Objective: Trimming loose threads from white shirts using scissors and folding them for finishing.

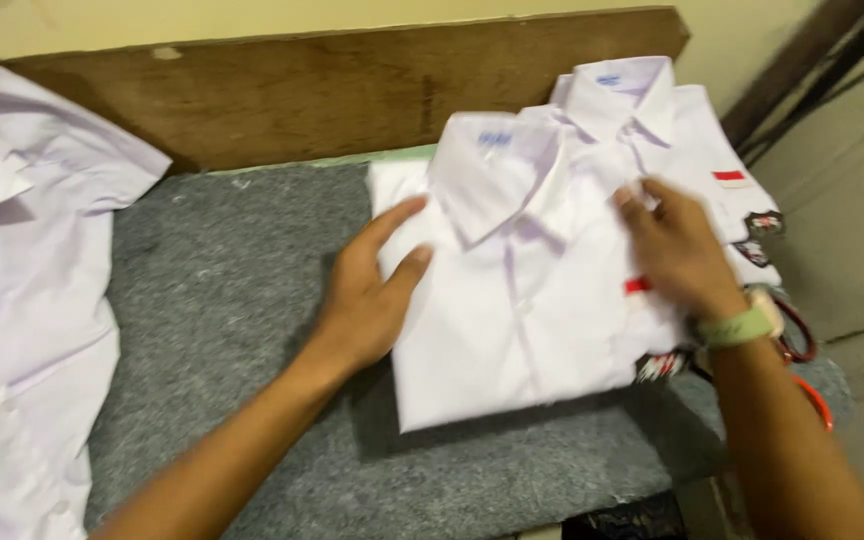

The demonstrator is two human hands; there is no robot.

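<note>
A folded white collared shirt [522,300] lies on the grey felt table top [222,300], collar toward the back. My left hand [372,290] grips its left edge, thumb on top of the cloth. My right hand [677,245] presses flat on its right side, near a small red patch [638,286]. A green wristband [737,328] circles my right wrist. Behind and to the right, a stack of folded white shirts [652,120] with red and dark patches sits partly under the top shirt.
Unfolded white shirts [22,300] are heaped at the left of the table. A brown wooden board [302,85] stands along the back. Red and black cords [802,340] hang at the table's right edge.
</note>
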